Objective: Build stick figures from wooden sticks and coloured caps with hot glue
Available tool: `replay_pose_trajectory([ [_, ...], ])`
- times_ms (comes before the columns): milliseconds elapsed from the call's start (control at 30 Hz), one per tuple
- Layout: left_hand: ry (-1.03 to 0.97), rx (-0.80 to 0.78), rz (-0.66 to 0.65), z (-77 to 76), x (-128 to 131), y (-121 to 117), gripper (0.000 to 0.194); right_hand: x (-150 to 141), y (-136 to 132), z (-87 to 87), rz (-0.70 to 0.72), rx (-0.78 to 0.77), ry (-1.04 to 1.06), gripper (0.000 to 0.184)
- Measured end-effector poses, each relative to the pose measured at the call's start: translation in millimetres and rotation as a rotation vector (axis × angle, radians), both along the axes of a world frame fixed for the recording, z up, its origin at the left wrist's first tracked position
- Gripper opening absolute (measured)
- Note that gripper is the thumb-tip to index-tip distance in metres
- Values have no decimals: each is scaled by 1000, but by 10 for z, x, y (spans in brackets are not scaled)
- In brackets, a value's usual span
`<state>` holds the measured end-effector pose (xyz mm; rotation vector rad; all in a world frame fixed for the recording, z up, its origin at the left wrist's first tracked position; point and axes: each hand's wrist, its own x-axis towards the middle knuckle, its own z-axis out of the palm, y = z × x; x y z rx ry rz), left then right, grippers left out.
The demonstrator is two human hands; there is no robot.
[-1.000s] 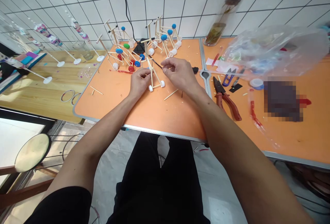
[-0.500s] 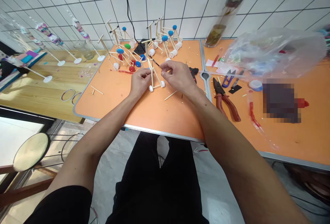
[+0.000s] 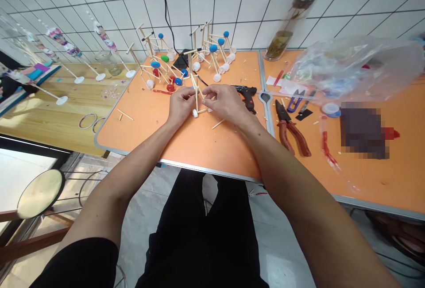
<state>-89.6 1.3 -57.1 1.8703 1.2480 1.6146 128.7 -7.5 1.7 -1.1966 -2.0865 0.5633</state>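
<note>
Head view: my left hand (image 3: 181, 105) and right hand (image 3: 225, 102) pinch the stick frame (image 3: 195, 86) steadily between their fingers, the glue gun (image 3: 247, 95) near.

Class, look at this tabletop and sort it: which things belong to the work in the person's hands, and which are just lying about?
In hand:
left hand
right hand
wooden-stick frame with white cap wheels

Lying about:
hot glue gun
red-handled pliers
thread snips
plastic bag
glass bottle
</note>
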Motion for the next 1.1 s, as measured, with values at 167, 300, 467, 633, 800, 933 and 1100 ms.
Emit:
replay_pose_trajectory([
  [167, 14, -25, 9, 22, 6, -9, 15, -25, -2, 1, -13, -7, -15, 26],
  [300, 19, -29, 15, 36, 15, -19, 15, -33, -3, 17, -16, -30, -16, 21],
  [467, 17, -28, 16, 32, 13, -20, 16, -41, 3, 22, -18, -30, -22, 20],
  [633, 7, -16, 4, 17, 11, -12, 15, -51, 11, 19, -16, -32, -32, 16],
  [800, 10, -27, 16, 27, 15, -15, 14, -58, 23, 11, -26, -27, -38, 12],
  [933, 6, -38, 9, 44, 15, -27, 14, -63, 29, 2, -32, -22, -38, 11],
  [1100, -13, -60, 18, 57, 24, -42, 16, -63, 26, 6, -32, -9, -48, 11],
])
